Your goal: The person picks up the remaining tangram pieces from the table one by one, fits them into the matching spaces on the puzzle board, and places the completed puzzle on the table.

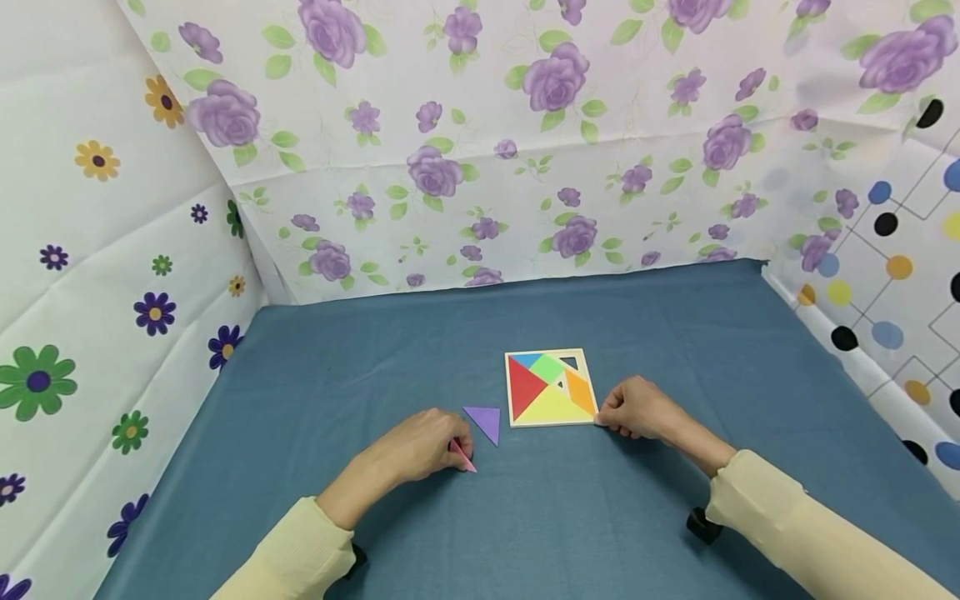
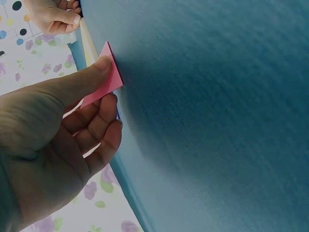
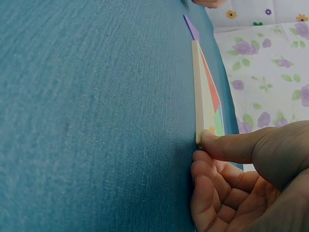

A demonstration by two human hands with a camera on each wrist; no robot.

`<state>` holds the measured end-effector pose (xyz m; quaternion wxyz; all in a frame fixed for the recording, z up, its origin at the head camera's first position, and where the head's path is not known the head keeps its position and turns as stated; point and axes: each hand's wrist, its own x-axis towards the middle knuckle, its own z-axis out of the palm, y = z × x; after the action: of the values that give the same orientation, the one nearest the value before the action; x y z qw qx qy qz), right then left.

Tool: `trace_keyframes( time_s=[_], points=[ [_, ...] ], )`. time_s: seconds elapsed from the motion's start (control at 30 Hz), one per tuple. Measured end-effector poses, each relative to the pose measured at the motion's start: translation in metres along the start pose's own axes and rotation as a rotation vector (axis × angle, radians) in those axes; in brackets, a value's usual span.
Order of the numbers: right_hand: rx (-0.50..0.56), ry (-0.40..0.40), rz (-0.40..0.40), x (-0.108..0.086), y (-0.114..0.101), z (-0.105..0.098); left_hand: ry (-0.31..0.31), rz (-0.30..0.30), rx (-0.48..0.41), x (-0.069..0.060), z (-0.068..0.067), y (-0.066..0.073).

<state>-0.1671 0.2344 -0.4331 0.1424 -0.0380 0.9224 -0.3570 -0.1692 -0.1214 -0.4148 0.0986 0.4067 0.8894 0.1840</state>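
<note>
A wooden tray (image 1: pixel 551 423) lies on the blue cloth, holding red, yellow, green, blue and orange pieces, with dark gaps at its upper right and near its middle. The left hand (image 1: pixel 420 446) pinches a pink triangle (image 2: pixel 110 81) between thumb and fingers, left of the tray. Between that hand and the tray a purple triangle (image 1: pixel 486 422) lies on the cloth. At the tray's lower right corner, the right hand (image 1: pixel 643 410) grips the edge; in the right wrist view its thumb (image 3: pixel 227 146) presses the tray's corner, the other fingers curled beneath.
Blue cloth (image 1: pixel 360 358) covers the table. A white sheet with purple flowers (image 1: pixel 555 79) hangs behind it; patterned sheets stand at the left and right. Black bands or devices show under both wrists.
</note>
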Motion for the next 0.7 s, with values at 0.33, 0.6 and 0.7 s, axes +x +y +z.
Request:
trace_keyframes(
  time_s=[0.33,0.6,0.7],
  points=[
    [-0.007,-0.006,-0.019,-0.001,0.0,-0.001,-0.021,0.008,-0.045,0.002,-0.009,0.0],
    [-0.016,-0.001,-0.024,-0.002,-0.001,-0.001,0.07,0.01,-0.064,0.007,-0.017,0.0],
    [-0.02,-0.001,-0.024,-0.002,-0.001,-0.001,0.109,0.034,-0.066,0.009,-0.019,0.001]
  ],
)
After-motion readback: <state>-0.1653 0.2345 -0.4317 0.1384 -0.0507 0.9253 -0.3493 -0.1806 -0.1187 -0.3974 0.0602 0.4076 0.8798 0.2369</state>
